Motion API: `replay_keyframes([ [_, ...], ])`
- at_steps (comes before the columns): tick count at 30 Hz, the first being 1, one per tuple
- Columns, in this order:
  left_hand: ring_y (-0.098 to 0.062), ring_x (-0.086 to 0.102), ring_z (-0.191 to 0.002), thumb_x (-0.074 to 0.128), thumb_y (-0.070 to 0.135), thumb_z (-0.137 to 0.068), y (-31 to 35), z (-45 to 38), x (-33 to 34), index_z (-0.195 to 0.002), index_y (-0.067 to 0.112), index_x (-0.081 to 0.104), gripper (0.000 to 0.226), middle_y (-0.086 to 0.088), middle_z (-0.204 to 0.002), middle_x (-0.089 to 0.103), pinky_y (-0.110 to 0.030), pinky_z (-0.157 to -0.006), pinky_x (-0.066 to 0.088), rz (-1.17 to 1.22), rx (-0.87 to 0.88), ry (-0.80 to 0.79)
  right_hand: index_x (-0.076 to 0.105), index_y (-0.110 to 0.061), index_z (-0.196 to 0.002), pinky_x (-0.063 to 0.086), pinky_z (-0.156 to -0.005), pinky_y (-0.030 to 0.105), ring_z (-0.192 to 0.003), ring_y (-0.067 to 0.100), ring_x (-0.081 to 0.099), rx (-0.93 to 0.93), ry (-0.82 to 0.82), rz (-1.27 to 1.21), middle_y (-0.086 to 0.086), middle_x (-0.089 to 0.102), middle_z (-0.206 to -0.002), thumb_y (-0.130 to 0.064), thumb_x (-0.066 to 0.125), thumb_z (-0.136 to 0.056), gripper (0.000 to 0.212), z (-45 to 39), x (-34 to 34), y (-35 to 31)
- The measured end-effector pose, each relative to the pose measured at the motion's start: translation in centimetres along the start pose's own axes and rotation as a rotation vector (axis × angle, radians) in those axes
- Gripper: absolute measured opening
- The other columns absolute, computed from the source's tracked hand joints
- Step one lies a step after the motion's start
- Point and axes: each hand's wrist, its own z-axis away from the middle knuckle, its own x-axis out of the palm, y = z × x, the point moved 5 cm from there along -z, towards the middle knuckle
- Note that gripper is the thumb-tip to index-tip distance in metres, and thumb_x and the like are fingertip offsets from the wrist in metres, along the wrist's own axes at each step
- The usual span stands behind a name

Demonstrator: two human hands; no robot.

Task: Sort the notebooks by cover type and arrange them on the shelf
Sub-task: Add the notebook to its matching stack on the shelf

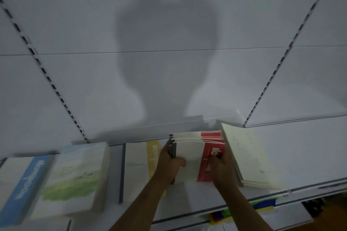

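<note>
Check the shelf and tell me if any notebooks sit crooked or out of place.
The cream notebooks at the right lie fanned and tilted, their edges not squared. The red-band stack, held between the left hand and right hand, is splayed at its far end. The other stacks lie flat.

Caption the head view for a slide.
Both hands, left hand and right hand, grip a stack of red-and-white notebooks on the white shelf.

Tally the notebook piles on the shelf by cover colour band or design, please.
Blue-banded cover pile: 1
Green landscape-picture cover pile: 1
Yellow-banded cover pile: 1
Red-banded cover pile: 1
Plain cream cover pile: 1
Total: 5
</note>
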Motion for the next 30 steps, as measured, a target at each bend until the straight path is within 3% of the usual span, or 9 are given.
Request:
replay_keyframes([
  [4,-0.011,0.067,-0.081,0.058,-0.004,-0.045,-0.6,1.0,0.6,-0.1,0.023,0.065,0.062,0.002,-0.089,0.071,-0.028,-0.061,0.056,-0.063,0.077,0.067,0.056,-0.013,-0.099,0.056,-0.06,0.022,-0.075,0.006,0.068,0.038,0.032,-0.203,0.008,0.065,-0.088,0.021,0.045,-0.084,0.039,0.9,-1.1,0.9],
  [7,-0.008,0.066,-0.086,0.054,-0.004,-0.048,-1.4,1.6,0.6,-0.097,0.037,0.064,0.064,0.008,-0.091,0.071,-0.032,-0.067,0.057,-0.055,0.077,0.162,0.059,-0.015,-0.098,0.053,-0.054,0.02,-0.073,0.011,0.067,0.12,-0.026,-0.255,0.003,0.068,-0.083,0.015,0.049,-0.079,0.037,1.4,-0.9,2.0],
  [10,-0.002,0.064,-0.083,0.053,-0.003,-0.05,-0.9,1.8,1.5,-0.099,0.033,0.061,0.061,0.014,-0.088,0.07,-0.029,-0.068,0.055,-0.01,0.052,0.162,0.064,-0.019,-0.096,0.055,-0.058,0.028,-0.08,0.024,0.067,0.156,-0.05,-0.267,0.004,0.07,-0.084,-0.003,0.055,-0.078,0.026,1.3,-0.4,2.5],
  [13,-0.004,0.064,-0.08,0.053,-0.003,-0.05,0.1,1.1,1.7,-0.103,0.026,0.06,0.06,0.009,-0.089,0.069,-0.028,-0.066,0.054,0.011,0.066,0.199,0.065,-0.018,-0.099,0.059,-0.065,0.034,-0.083,0.02,0.07,0.079,-0.137,-0.261,0.005,0.073,-0.088,-0.029,0.061,-0.071,0.03,0.0,-0.2,1.5],
  [17,-0.019,0.064,-0.095,0.06,-0.005,-0.055,-0.1,0.6,1.9,-0.117,0.017,0.057,0.065,-0.004,-0.104,0.068,-0.03,-0.072,0.055,-0.038,0.029,0.189,0.064,-0.021,-0.102,0.059,-0.073,0.041,-0.089,0.022,0.069,0.043,-0.217,-0.214,0.007,0.071,-0.095,-0.018,0.053,-0.079,0.026,-1.4,-0.6,1.6],
  [20,0.0,0.066,-0.087,0.061,-0.021,-0.072,-0.8,1.3,2.0,-0.108,0.023,0.057,0.057,0.003,-0.1,0.067,-0.015,-0.067,0.052,-0.1,-0.002,0.155,0.063,-0.021,-0.104,0.058,-0.077,0.043,-0.093,0.025,0.068,0.081,-0.214,-0.199,0.005,0.07,-0.097,-0.017,0.054,-0.075,0.03,-1.7,-0.9,3.1],
  [23,0.004,0.066,-0.086,0.063,-0.017,-0.072,-0.9,1.1,2.3,-0.111,0.02,0.056,0.054,0.006,-0.099,0.068,-0.016,-0.069,0.053,-0.068,-0.008,0.189,0.06,-0.011,-0.112,0.057,-0.082,0.046,-0.098,0.026,0.066,0.091,-0.222,-0.208,0.01,0.068,-0.104,-0.029,0.058,-0.077,0.04,-1.7,-0.7,3.6],
  [26,-0.005,0.068,-0.088,0.055,-0.002,-0.057,-0.6,0.8,3.2,-0.104,0.02,0.064,0.053,0.009,-0.092,0.074,-0.025,-0.073,0.057,-0.013,0.026,0.269,0.062,-0.018,-0.113,0.058,-0.08,0.04,-0.097,0.02,0.068,0.098,-0.21,-0.254,0.005,0.07,-0.105,-0.046,0.058,-0.071,0.05,-2.1,-0.3,3.2],
  [30,-0.01,0.068,-0.091,0.056,0.003,-0.054,-0.6,0.7,3.2,-0.108,0.016,0.064,0.057,0.004,-0.095,0.073,-0.024,-0.07,0.056,0.043,0.036,0.312,0.064,-0.019,-0.109,0.059,-0.076,0.032,-0.094,0.017,0.069,0.067,-0.274,-0.277,0.003,0.072,-0.101,-0.029,0.058,-0.076,0.035,-3.0,-0.2,2.5],
])
